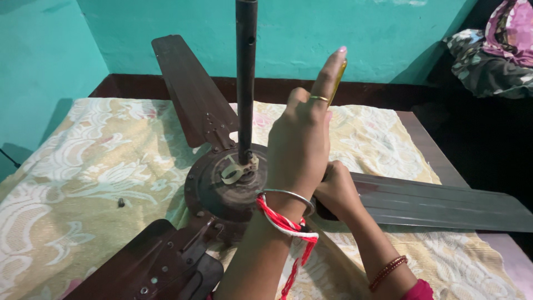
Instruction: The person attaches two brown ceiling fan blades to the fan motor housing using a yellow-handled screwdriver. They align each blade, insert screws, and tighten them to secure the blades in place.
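A brown ceiling fan lies on a patterned cloth, its motor housing [214, 186] in the middle and its dark downrod [246, 83] standing upright. One blade [189, 89] points to the far left, another [438, 203] to the right, a third [150, 266] toward me. My left hand [300, 147] is raised over the housing, its back toward me. It is closed on a yellow-handled tool [340, 78], with one finger stretched along it; most of the tool is hidden. My right hand [336, 191] is curled at the root of the right blade, partly hidden behind my left wrist.
The floral cream cloth [83, 166] covers a wooden-edged surface against a teal wall [344, 33]. A small dark screw [120, 203] lies loose on the cloth, left of the housing. Bunched fabric [494, 50] sits at the far right.
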